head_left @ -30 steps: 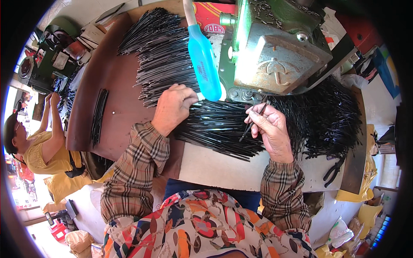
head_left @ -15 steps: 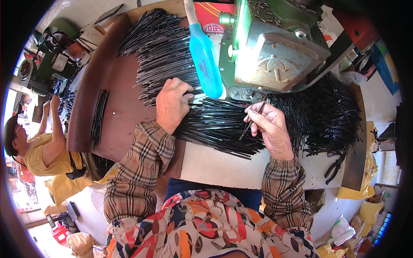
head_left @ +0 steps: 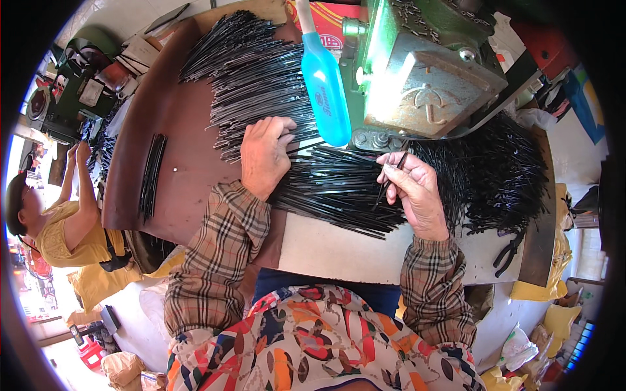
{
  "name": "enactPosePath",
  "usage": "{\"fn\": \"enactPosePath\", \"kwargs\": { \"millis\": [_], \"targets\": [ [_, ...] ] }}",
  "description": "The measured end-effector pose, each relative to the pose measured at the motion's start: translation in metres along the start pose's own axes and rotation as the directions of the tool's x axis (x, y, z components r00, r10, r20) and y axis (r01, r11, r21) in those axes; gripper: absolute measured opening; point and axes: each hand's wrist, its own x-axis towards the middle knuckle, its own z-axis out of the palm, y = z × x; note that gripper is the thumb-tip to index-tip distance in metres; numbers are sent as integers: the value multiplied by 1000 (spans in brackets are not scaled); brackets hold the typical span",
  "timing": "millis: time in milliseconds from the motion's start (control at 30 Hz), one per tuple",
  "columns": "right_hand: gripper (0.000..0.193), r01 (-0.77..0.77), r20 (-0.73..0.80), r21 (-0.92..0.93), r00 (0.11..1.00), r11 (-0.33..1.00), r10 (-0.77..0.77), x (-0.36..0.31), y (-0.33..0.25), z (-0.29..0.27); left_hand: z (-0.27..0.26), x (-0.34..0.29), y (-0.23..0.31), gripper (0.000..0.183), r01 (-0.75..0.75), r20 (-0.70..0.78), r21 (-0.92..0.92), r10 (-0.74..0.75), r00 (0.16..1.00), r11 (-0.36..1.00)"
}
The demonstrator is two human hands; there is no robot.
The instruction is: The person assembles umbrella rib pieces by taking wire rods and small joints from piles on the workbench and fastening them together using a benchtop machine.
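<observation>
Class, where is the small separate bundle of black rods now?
In the head view, the small bundle lies on the brown sheet toward the picture's left, apart from the larger pile of rods and left of the left hand.

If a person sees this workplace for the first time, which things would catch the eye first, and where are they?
Probably the bright blue fixture at top centre, just left of the large green machine. Next, the many thin black rods spread across the work surface, with the right hand holding a thin dark piece near the centre.
</observation>
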Motion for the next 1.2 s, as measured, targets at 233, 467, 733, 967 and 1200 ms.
{"fn": "enactPosePath", "kwargs": {
  "millis": [233, 467, 733, 967, 1200],
  "targets": [
    [20, 57, -69, -17, 996, 998, -58, -1, -1, 4, -3, 2, 36, 21, 48, 7, -307, -49, 999, 951],
    [17, 39, -210, -20, 977, 999, -42, -3, -23, 21, 11, 3, 75, 21, 206, 199, -415, -133, 971, 886],
    [15, 111, -267, -152, 952, 982, -149, 3, 5, 24, 19, -3, 77, 32, 584, 549, -635, -237, 802, 506],
    [16, 96, -277, -124, 952, 988, -127, 4, 8, 21, 16, -2, 81, 33, 659, 621, -649, -236, 748, 380],
    [15, 105, -292, -140, 946, 985, -142, 4, 5, 23, 14, -3, 80, 33, 643, 615, -638, -223, 756, 423]
  ]
}}
